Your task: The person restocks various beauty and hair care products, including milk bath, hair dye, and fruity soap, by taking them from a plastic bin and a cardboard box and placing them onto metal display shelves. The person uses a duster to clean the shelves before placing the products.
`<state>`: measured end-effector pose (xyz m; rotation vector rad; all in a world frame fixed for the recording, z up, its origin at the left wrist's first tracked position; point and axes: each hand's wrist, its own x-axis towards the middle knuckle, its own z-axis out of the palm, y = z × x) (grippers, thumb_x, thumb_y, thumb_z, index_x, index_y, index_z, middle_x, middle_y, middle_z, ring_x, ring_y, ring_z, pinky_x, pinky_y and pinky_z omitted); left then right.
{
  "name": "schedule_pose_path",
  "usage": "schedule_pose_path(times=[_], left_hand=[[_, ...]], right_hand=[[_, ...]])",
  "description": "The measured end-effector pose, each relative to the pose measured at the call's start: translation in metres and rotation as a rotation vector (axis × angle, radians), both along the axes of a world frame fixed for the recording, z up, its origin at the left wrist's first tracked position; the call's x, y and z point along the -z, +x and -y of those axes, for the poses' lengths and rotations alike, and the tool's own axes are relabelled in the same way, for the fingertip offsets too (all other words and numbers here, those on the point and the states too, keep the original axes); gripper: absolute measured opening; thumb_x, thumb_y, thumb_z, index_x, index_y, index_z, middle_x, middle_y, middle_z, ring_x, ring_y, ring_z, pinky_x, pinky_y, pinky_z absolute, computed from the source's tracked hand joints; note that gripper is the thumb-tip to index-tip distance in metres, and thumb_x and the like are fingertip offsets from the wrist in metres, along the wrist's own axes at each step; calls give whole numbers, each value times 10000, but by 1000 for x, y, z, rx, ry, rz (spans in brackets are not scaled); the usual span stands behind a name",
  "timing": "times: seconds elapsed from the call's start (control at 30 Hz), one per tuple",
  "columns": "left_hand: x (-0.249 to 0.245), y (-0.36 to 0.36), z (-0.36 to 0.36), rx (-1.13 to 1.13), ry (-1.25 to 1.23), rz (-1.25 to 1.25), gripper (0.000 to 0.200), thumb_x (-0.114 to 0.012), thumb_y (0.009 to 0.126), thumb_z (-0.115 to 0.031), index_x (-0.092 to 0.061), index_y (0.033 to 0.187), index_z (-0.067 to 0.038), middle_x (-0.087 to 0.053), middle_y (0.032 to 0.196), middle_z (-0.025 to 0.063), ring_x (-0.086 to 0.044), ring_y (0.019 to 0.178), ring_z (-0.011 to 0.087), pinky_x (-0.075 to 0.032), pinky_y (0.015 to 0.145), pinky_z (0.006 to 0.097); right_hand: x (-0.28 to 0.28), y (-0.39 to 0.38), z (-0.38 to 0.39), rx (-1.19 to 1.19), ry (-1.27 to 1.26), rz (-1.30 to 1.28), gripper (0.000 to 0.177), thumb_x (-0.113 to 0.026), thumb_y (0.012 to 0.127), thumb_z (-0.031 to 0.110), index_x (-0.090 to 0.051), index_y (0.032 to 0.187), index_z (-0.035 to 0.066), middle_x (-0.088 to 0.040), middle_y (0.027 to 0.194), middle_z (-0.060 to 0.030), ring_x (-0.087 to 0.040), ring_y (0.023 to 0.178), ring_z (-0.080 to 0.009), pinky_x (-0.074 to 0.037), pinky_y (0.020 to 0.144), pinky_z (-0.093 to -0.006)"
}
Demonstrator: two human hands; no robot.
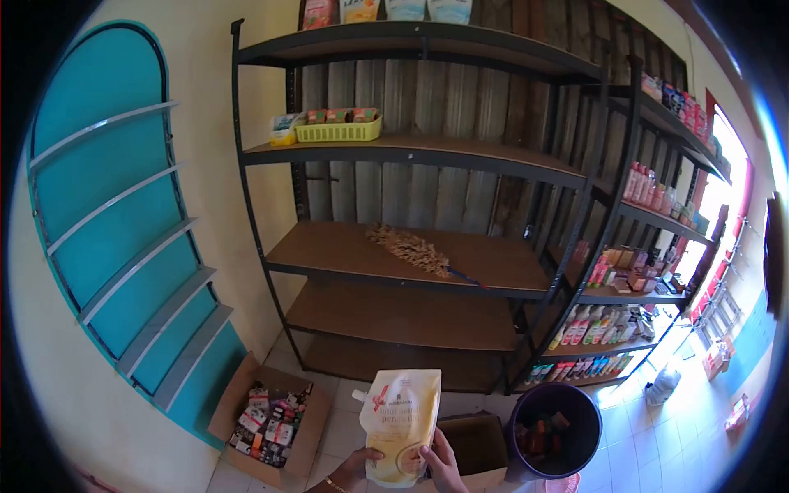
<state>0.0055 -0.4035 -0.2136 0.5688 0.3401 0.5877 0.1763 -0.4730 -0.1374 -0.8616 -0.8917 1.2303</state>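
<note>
Both of my hands hold a cream-and-yellow refill pouch [400, 423] upright at the bottom middle of the head view. It has a small spout at its upper left and printed lettering on the front. My left hand [355, 467] grips the lower left edge, its thumb on the front. At the lower right edge, my right hand [442, 462] closes on the pouch with its thumb on the front too. Behind the pouch stands an open cardboard box [485, 476], partly covered by the pouch and right hand.
A dark metal shelf rack [411, 154] stands ahead, bearing a feather duster [411, 248], a yellow basket [339, 130] and pouches on top. Left on the floor is a carton [308, 427] of small packages; right, a purple bin [593, 427]. Stocked shelves [612, 296] line the right.
</note>
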Motion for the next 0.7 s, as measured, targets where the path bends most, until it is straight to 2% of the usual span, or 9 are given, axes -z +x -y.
schedule_pose_path(times=[0.03, 0.13, 0.23, 0.27, 0.37, 0.57, 0.7], left_hand=[[-3, -10, -2, -21, -8, 45, 652, -545, 625, -150, -324, 1202, 59, -466, 1141, 194, -477, 1034, 302, -379, 903, 382], [-13, -21, -8, -164, 40, 158, 626, -552, 632, -133, -342, 1193, 50, -473, 1140, 175, -482, 1029, 273, -387, 892, 355], [-11, -43, -10, -324, 16, 157, 629, -554, 627, -123, -342, 1194, 45, -468, 1150, 167, -473, 1043, 263, -390, 888, 348], [-10, -50, -13, -372, -7, 146, 635, -554, 622, -121, -340, 1197, 44, -465, 1154, 166, -469, 1049, 265, -390, 888, 350], [-4, -64, -26, -505, 63, 138, 673, -555, 583, -155, -344, 1191, 43, -467, 1149, 170, -480, 1025, 297, -386, 896, 384], [-30, -62, -63, -774, 81, 111, 692, -526, 566, -161, -328, 1202, 28, -466, 1142, 170, -476, 1024, 306, -394, 887, 402], [-8, -58, -100, -871, 94, 230, 682, -552, 585, -113, -320, 1211, 27, -459, 1158, 152, -486, 1010, 282, -403, 882, 374]], right_hand=[[-8, -3, -5, -95, -14, 23, 449, -479, 855, 175, -309, 1231, -2, -447, 1150, -104, -425, 1065, -163, -367, 872, -302], [-1, -13, -32, -103, 46, 23, 455, -437, 872, 238, -298, 1250, 26, -398, 1204, -114, -411, 1091, -190, -356, 891, -331], [-14, -19, -60, -113, -35, 9, 464, -414, 878, 278, -287, 1268, 61, -355, 1245, -129, -420, 1095, -229, -361, 898, -353], [-10, -19, -72, -97, -38, -36, 474, -440, 868, 283, -286, 1272, 88, -367, 1237, -139, -428, 1092, -253, -369, 897, -375], [-9, -20, -110, -95, -91, -13, 498, -467, 851, 298, -288, 1273, 105, -395, 1209, -126, -444, 1077, -249, -387, 862, -388], [0, -7, -186, -59, -35, 61, 494, -515, 833, 215, -298, 1263, 103, -442, 1131, -120, -486, 1023, -234, -438, 799, -340], [6, 15, -233, -34, -3, 79, 492, -524, 825, 175, -305, 1257, 89, -456, 1114, -120, -508, 993, -223, -447, 780, -329]])
